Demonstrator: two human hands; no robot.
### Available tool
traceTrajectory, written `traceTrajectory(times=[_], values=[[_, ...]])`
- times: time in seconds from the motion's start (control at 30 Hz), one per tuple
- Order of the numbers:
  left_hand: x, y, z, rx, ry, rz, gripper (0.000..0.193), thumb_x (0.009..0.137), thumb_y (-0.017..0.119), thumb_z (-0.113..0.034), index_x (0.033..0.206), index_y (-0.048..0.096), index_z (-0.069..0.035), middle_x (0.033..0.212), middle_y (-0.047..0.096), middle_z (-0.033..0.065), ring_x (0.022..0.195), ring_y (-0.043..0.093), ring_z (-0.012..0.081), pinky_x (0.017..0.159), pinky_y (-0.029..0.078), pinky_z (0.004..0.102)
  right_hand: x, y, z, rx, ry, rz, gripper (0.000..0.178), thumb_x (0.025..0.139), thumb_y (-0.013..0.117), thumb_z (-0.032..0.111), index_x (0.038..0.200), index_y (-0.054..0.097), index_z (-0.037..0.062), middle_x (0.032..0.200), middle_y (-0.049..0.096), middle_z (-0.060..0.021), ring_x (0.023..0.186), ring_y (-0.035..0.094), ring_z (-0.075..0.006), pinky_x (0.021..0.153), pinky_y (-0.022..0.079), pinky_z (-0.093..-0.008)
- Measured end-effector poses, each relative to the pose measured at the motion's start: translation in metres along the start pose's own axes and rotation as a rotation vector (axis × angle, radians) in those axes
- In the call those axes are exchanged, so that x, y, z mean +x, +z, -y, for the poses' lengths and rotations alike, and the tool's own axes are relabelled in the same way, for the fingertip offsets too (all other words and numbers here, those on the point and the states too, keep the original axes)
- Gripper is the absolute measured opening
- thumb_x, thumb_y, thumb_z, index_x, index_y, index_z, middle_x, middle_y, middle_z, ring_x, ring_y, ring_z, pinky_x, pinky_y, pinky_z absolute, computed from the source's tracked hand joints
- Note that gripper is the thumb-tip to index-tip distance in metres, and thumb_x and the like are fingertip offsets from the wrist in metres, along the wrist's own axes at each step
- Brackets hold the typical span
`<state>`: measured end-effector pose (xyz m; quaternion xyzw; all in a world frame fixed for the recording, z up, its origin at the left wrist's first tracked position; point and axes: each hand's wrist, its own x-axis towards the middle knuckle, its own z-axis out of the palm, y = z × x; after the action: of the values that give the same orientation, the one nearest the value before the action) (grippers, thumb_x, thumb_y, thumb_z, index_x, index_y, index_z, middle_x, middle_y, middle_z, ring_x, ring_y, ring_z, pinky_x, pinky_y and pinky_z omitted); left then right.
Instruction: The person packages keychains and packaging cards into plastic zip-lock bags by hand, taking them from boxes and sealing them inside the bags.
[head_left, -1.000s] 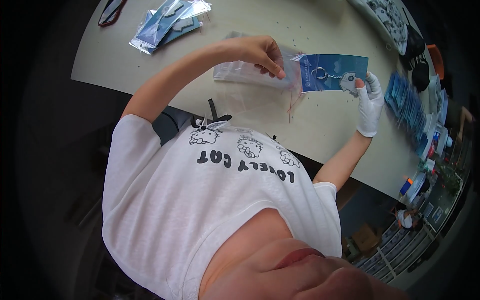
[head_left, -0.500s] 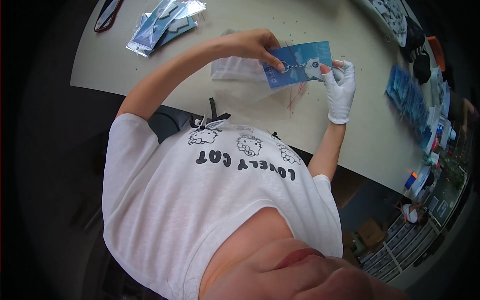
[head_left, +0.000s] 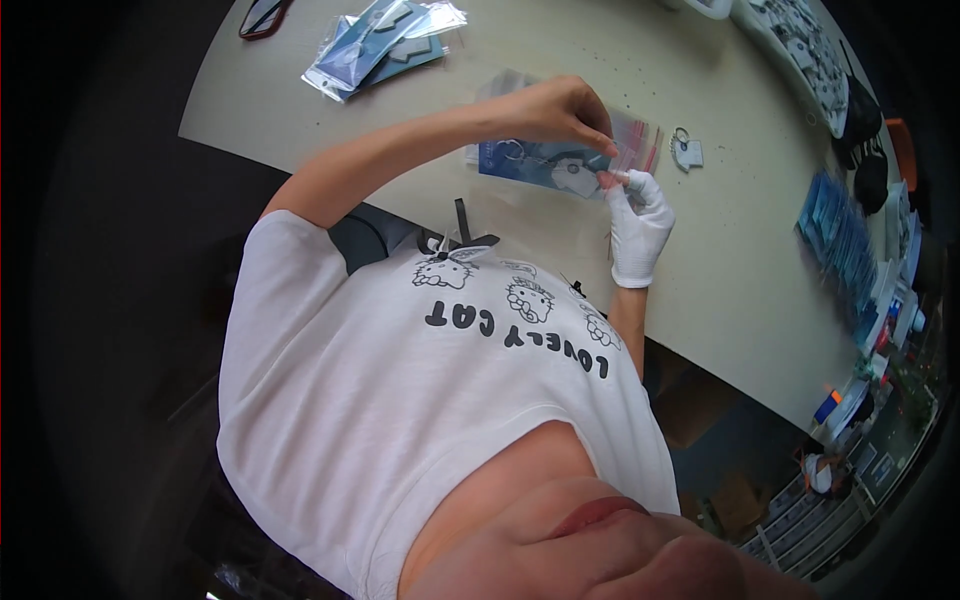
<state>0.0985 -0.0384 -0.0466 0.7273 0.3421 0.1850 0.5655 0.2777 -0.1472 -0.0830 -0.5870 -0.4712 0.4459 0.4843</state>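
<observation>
A blue printed card (head_left: 525, 168) lies in a clear zip bag (head_left: 630, 142) with red lines near its mouth. On the card sits a keychain with a white tag (head_left: 576, 177). My bare left hand (head_left: 563, 110) reaches over the bag from above, its thumb and fingers closed at the mouth; the fingertips are partly hidden. My right hand (head_left: 642, 228), in a white fingerless glove, pinches the near corner of the mouth. Just right of the bag, a second white-tagged keychain (head_left: 688, 152) rests loose on the table.
Packed blue cards in clear bags (head_left: 375, 50) lie at the far left, with a phone (head_left: 264, 18) beyond them. A tray of white pieces (head_left: 800, 55) stands far right. Nearer, a row of blue packs (head_left: 838, 245) lines the table's (head_left: 740, 290) right side.
The card with its keychain has gone from between my hands into the clear bag. Both hands have shifted to the bag's mouth. A loose keychain now shows to the right.
</observation>
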Motion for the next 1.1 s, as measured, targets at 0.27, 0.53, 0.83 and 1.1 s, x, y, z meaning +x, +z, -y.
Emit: traceTrajectory(times=[0.27, 0.53, 0.83, 1.1], values=[[-0.042, -0.019, -0.042, 0.235, 0.198, -0.04, 0.017, 0.08, 0.067, -0.011, 0.089, 0.07, 0.003, 0.076, 0.068, 0.0146, 0.064, 0.065, 0.0211, 0.064, 0.051, 0.0275, 0.018, 0.011, 0.017, -0.106, -0.204, 0.302, 0.014, 0.083, 0.07, 0.008, 0.094, 0.066, 0.0007, 0.089, 0.064, -0.0014, 0.077, 0.055, -0.008, 0.072, 0.044, -0.0215], [-0.088, -0.112, 0.008, 0.328, 0.025, -0.351, 0.03, 0.08, 0.071, -0.028, 0.08, 0.072, 0.002, 0.071, 0.068, 0.0132, 0.059, 0.061, 0.0206, 0.06, 0.049, 0.0259, 0.124, 0.11, 0.063, -0.21, -0.486, 0.492, 0.072, 0.078, 0.067, 0.055, 0.119, 0.057, -0.0024, 0.108, 0.064, -0.0171, 0.099, 0.062, -0.0289, 0.09, 0.045, -0.0372], [-0.156, -0.108, 0.098, 1.09, -0.29, -0.754, 0.102, 0.061, 0.068, -0.073, 0.144, 0.033, -0.025, 0.148, 0.03, 0.0155, 0.14, 0.018, 0.0355, 0.111, 0.012, 0.0602, 0.235, 0.233, 0.053, -0.748, -0.841, 0.7, 0.072, 0.083, 0.056, 0.062, 0.128, 0.052, 0.006, 0.127, 0.053, -0.0188, 0.119, 0.05, -0.0346, 0.099, 0.04, -0.0393], [-0.16, -0.094, 0.104, 1.027, -0.356, -0.784, 0.102, 0.063, 0.069, -0.067, 0.147, 0.025, -0.027, 0.15, 0.028, 0.0093, 0.14, 0.02, 0.0325, 0.113, 0.009, 0.0567, 0.209, 0.249, 0.112, -1.228, -0.889, 1.216, 0.077, 0.072, 0.067, 0.063, 0.122, 0.056, 0.0047, 0.113, 0.06, -0.0173, 0.106, 0.057, -0.0329, 0.091, 0.046, -0.0397]])
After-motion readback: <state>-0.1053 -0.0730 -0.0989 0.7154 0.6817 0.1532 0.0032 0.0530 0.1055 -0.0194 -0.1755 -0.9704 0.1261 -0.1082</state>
